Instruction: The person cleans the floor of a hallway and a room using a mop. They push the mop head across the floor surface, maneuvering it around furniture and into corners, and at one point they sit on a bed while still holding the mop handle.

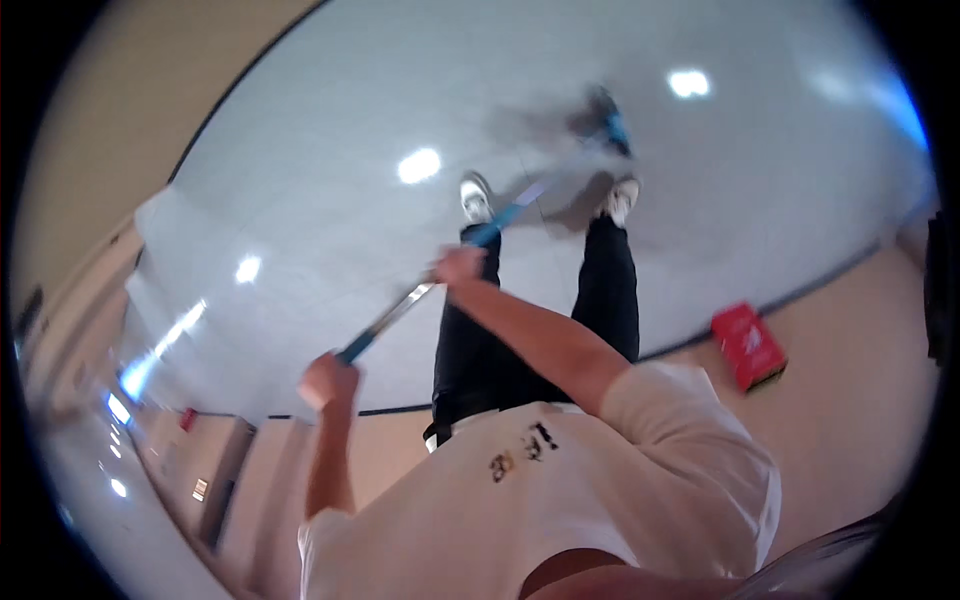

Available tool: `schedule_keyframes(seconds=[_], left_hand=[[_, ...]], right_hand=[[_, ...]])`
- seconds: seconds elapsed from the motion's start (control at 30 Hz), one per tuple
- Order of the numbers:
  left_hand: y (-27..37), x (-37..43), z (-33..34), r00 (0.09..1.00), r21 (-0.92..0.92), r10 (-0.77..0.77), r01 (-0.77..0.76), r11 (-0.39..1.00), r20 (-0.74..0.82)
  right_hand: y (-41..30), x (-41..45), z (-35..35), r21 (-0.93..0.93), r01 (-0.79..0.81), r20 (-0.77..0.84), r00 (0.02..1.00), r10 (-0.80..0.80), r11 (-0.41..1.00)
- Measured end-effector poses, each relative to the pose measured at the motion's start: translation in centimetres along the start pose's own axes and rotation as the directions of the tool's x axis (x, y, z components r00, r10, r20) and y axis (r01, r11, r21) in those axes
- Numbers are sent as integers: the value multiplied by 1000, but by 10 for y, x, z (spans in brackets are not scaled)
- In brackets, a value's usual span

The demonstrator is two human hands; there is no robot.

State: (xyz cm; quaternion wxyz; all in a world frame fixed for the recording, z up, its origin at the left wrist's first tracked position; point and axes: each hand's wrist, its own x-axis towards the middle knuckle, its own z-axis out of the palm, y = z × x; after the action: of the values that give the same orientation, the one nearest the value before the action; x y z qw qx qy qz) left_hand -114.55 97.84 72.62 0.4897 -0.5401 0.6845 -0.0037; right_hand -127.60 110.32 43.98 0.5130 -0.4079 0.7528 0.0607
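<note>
Both my hands grip a long handle (pixel 401 307) with teal and silver sections, which runs slantwise over the floor in front of me. My left hand (pixel 330 381) is closed around its near end, at a teal grip. Farther along the shaft, my right hand (pixel 459 266) reaches across my body and holds it above my left leg. The lower shaft blurs out between my white shoes (pixel 475 199). At its far end is a dark and blue cleaning head (pixel 611 124), down near the floor ahead of my right shoe. Blur hides whether it is a mop or a broom.
The glossy grey floor (pixel 337 150) reflects ceiling lights. A beige wall (pixel 142 90) with a dark baseboard curves along the left. Behind me stands another beige wall (pixel 840 360) bearing a red box (pixel 748 345). Pillar-like wall sections (pixel 270 480) stand at lower left.
</note>
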Motion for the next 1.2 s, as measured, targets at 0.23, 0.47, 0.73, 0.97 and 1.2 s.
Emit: schedule_keyframes(seconds=[0.23, 0.47, 0.73, 0.97, 1.2], left_hand=[[284, -186, -38, 789, -790, 614, -376, 484, 0], [432, -274, -137, 325, -465, 677, -885, -29, -661], [294, -215, -64, 875, -812, 110, -478, 335, -471], [203, -324, 341, 821, -856, -252, 509, -84, 513], [305, -554, 508, 741, -731, -25, 667, 148, 671]], right_hand=[[421, -61, -109, 910, 26, -8, 999, -45, 414], [646, -175, -332, 778, -212, 257, 966, 9, 592], [421, -371, -383, -103, 477, -17, 876, -481, 873], [348, -376, -353, -219, 482, 219, 871, -439, 848], [287, -168, -262, 606, -796, 760, 579, 294, 0]])
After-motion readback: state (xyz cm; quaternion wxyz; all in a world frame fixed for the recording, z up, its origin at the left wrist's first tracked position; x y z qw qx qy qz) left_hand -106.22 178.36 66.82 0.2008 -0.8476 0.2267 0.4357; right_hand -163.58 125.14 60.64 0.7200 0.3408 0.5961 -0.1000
